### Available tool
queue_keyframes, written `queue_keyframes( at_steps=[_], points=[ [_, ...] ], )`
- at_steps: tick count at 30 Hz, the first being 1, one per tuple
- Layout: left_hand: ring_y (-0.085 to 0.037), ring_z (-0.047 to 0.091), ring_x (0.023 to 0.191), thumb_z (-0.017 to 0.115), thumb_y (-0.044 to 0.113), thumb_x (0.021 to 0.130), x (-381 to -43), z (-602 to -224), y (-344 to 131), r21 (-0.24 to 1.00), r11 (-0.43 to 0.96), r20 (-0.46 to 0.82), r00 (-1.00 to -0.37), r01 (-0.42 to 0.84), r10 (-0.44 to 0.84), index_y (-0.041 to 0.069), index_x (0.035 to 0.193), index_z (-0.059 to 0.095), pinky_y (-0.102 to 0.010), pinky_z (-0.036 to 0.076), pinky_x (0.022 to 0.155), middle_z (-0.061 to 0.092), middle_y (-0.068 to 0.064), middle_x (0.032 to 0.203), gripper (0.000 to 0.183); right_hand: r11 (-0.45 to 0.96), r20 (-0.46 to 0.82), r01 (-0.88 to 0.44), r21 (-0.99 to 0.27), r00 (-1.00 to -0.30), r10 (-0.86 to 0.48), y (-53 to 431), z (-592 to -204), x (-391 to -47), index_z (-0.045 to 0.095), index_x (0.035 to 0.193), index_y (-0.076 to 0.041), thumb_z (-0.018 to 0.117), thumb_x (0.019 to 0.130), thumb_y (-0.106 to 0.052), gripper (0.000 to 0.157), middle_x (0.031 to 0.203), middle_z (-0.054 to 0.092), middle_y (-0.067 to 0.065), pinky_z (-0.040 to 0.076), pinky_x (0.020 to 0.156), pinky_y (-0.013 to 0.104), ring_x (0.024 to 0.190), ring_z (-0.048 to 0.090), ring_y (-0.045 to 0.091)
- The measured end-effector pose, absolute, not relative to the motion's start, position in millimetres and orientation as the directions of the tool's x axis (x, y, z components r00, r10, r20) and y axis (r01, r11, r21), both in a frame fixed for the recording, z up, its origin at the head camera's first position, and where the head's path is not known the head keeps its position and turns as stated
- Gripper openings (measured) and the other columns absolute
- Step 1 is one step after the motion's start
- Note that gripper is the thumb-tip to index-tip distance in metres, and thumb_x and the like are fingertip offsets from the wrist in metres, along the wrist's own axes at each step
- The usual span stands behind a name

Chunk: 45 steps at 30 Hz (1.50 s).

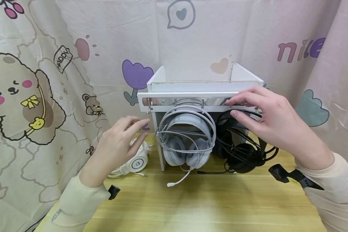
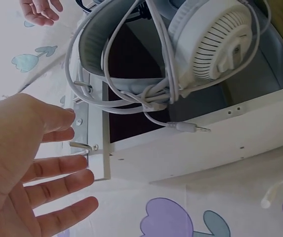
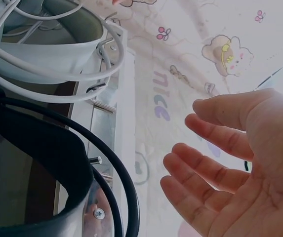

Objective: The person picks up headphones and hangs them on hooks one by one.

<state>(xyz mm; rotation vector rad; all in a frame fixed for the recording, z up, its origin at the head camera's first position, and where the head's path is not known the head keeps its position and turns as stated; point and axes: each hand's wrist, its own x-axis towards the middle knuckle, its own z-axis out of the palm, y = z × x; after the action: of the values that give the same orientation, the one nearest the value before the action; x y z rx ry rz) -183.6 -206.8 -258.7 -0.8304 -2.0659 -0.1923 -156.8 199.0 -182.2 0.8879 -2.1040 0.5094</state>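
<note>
A white headset (image 1: pixel 203 153) with its cable looped round it hangs from hooks on the metal rail (image 1: pixel 168 101) of a white stand. To its right hangs a black headset (image 1: pixel 243 161) with coiled black cable, its boom mic down by the table. My right hand (image 1: pixel 269 116) hovers in front of the rail's right end, above the black headset; in the right wrist view its loosely bent fingers (image 3: pixel 195 160) hold nothing. Left of the stand, my left hand (image 1: pixel 113 149) is raised in the air, fingers spread and holding nothing in the left wrist view. The white cable's plug (image 2: pixel 184 127) dangles free there.
Another white headset (image 1: pixel 139 163) lies on the wooden table (image 1: pixel 191 206) left of the stand, partly behind my left hand. The stand's top (image 1: pixel 203 86) is a shallow open tray. A printed curtain (image 1: pixel 104 38) hangs behind and along the left side.
</note>
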Motion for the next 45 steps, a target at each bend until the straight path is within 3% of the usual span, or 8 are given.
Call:
queue_keyframes(
  at_steps=[6,14,20,27,33,38,45],
  points=[
    [-0.026,0.067,0.092,0.078,0.02,0.096,-181,-268,-212,-0.136,0.781,0.776,-0.425,0.61,0.467,0.014,0.136,0.072,-0.037,0.055,0.059,0.072,-0.01,0.117,0.041,0.679,0.792,-0.733,-0.044,-0.44,-0.424,201,-179,-157,0.081,0.115,-0.019,0.086,0.087,0.001,0.036,0.121,0.073,-0.003,0.043,0.079,0.009,0.102,0.058,-0.011],
    [-0.027,0.068,0.09,0.079,0.019,0.095,-179,-285,-219,-0.086,0.805,0.765,-0.479,0.587,0.43,0.017,0.141,0.069,-0.039,0.056,0.058,0.071,-0.012,0.12,0.047,0.69,0.797,-0.723,-0.047,-0.444,-0.41,210,-179,-165,0.081,0.116,-0.018,0.087,0.084,0.001,0.038,0.12,0.074,0.001,0.041,0.062,0.008,0.093,0.05,-0.011],
    [-0.032,0.072,0.099,0.078,0.021,0.096,-181,-293,-227,-0.06,0.828,0.763,-0.508,0.558,0.399,0.018,0.139,0.07,-0.049,0.062,0.069,0.071,-0.012,0.121,0.044,0.742,0.773,-0.667,-0.063,-0.503,-0.387,223,-172,-173,0.08,0.12,-0.019,0.087,0.087,-0.003,0.038,0.119,0.073,0.005,0.041,0.062,0.008,0.094,0.051,-0.013],
    [-0.035,0.074,0.099,0.079,0.02,0.095,-183,-301,-241,-0.028,0.856,0.766,-0.539,0.516,0.35,0.019,0.138,0.07,-0.052,0.06,0.064,0.071,-0.011,0.122,0.044,0.8,0.739,-0.59,-0.11,-0.587,-0.331,241,-165,-182,0.08,0.124,-0.021,0.087,0.088,-0.007,0.039,0.123,0.072,0.007,0.038,0.07,0.008,0.097,0.052,-0.009],
    [-0.036,0.072,0.105,0.079,0.021,0.095,-183,-307,-257,0.04,0.885,0.735,-0.614,0.463,0.288,0.018,0.139,0.069,-0.06,0.06,0.073,0.071,-0.008,0.121,0.046,0.809,0.74,-0.582,-0.086,-0.581,-0.339,251,-161,-189,0.08,0.124,-0.018,0.088,0.087,-0.006,0.04,0.124,0.071,0.011,0.036,0.069,0.009,0.091,0.046,-0.013],
    [-0.036,0.072,0.104,0.078,0.021,0.097,-183,-314,-267,0.07,0.899,0.71,-0.655,0.431,0.259,0.017,0.141,0.068,-0.062,0.06,0.072,0.071,-0.009,0.122,0.045,0.806,0.728,-0.587,-0.079,-0.586,-0.356,257,-159,-196,0.079,0.126,-0.017,0.088,0.086,-0.005,0.042,0.126,0.07,0.013,0.037,0.065,0.009,0.084,0.046,-0.009],
    [-0.038,0.073,0.098,0.078,0.02,0.097,-188,-326,-282,0.105,0.907,0.693,-0.684,0.408,0.227,0.018,0.142,0.067,-0.063,0.058,0.069,0.071,-0.012,0.121,0.047,0.813,0.712,-0.581,-0.047,-0.59,-0.381,262,-156,-208,0.078,0.126,-0.016,0.09,0.084,-0.005,0.046,0.126,0.069,0.015,0.035,0.07,0.014,0.078,0.048,-0.001]
  ],
)
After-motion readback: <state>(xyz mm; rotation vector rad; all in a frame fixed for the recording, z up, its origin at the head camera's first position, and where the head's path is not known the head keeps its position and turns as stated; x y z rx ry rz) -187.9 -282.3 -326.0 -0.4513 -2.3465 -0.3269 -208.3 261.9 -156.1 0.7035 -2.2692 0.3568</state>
